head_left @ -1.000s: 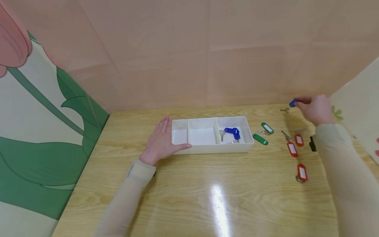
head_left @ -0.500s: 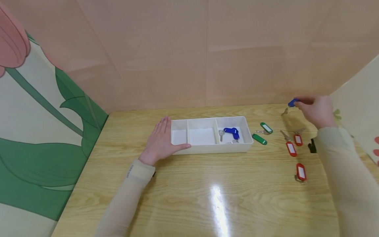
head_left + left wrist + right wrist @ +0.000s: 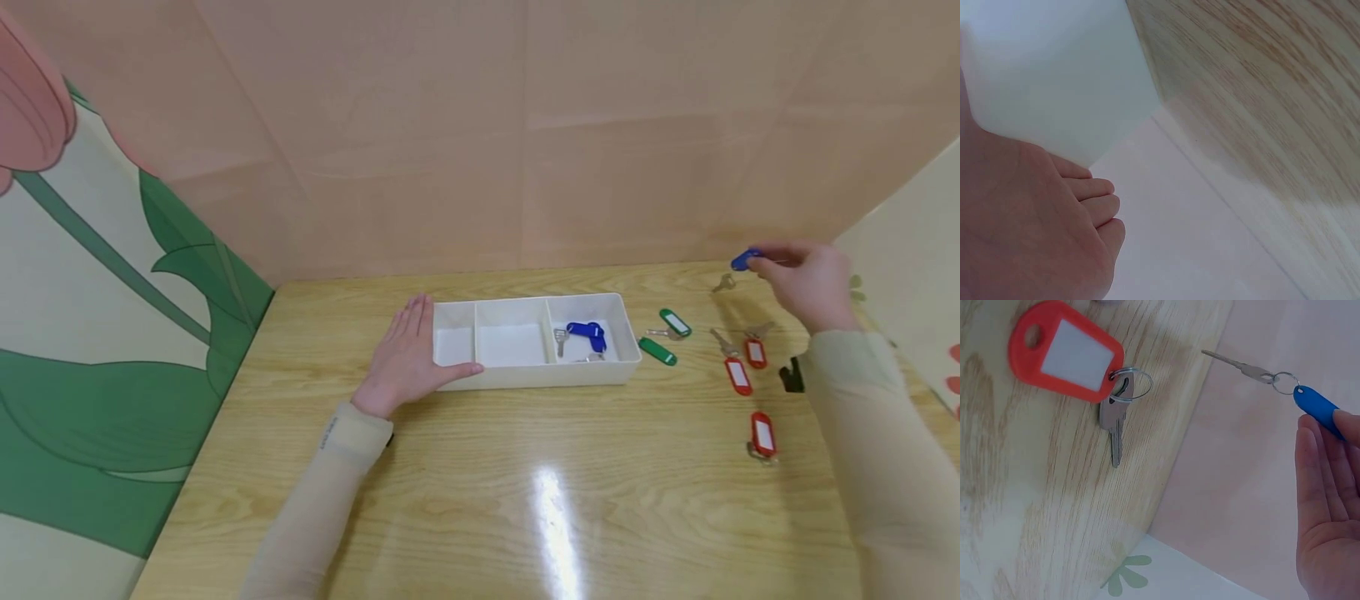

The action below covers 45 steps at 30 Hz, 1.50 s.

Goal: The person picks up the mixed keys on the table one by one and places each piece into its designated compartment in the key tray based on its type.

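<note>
My right hand [image 3: 810, 279] pinches a blue key tag [image 3: 1319, 409] between thumb and fingers, at the back right of the table. From its ring dangles a metal key [image 3: 1247, 370]. My left hand [image 3: 401, 358] lies with straight fingers against the left end of a white divided tray [image 3: 525, 377], its thumb along the front wall. Several blue key tags [image 3: 585, 331] with keys lie in the tray's right compartment. In the left wrist view the left palm [image 3: 1029, 219] sits beside the pale tray wall [image 3: 1066, 87].
Right of the tray lie two green key tags [image 3: 657, 351] with a key. Farther right are three red key tags [image 3: 738, 377] with keys, one close up in the right wrist view. A black object [image 3: 791, 375] sits by the right sleeve. A pinkish wall covering [image 3: 480, 150] rises behind the table.
The right hand has lifted the blue key tag slightly, and its key now hangs and swings below it. The left hand and the tray have stayed in place.
</note>
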### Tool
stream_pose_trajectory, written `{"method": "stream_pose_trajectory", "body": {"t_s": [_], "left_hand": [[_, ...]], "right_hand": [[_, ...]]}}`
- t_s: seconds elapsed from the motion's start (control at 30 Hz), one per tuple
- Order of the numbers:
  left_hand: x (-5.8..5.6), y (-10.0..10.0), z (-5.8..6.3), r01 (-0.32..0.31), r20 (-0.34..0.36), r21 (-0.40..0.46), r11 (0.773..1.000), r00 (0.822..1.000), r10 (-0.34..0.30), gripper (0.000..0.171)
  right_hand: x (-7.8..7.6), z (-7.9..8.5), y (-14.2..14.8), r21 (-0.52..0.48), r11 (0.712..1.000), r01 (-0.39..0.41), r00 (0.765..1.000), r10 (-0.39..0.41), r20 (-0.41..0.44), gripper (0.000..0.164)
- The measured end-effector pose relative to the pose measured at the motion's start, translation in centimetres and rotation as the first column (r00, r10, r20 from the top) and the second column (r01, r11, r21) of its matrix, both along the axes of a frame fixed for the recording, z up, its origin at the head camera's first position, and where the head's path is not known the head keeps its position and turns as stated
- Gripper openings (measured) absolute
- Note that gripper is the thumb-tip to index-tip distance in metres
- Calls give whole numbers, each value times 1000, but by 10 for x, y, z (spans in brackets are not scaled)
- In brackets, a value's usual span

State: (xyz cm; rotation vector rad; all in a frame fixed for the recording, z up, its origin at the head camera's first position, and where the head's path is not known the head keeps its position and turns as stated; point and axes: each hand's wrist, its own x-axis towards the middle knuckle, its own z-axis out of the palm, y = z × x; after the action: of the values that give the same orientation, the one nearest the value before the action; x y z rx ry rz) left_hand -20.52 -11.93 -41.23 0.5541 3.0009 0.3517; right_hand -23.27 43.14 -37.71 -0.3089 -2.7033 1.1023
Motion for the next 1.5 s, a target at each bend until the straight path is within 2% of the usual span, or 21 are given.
{"method": "stream_pose_trajectory", "body": {"t_s": [0.8,1.1,1.5], "left_hand": [[-3,0,0,-1,-7,-8,1000,1000,1,139],[-3,-1,-3,5,-12,-4,1000,1000,-5,139],[-1,0,-2,-3,1,-6,1000,1000,3,137]], "right_hand": [[12,0,-14,-135,990,30,999,-28,19,51],[17,2,-27,-136,991,2,999,-6,-32,47],[21,17,-47,-165,986,-19,997,7,-71,46]]}}
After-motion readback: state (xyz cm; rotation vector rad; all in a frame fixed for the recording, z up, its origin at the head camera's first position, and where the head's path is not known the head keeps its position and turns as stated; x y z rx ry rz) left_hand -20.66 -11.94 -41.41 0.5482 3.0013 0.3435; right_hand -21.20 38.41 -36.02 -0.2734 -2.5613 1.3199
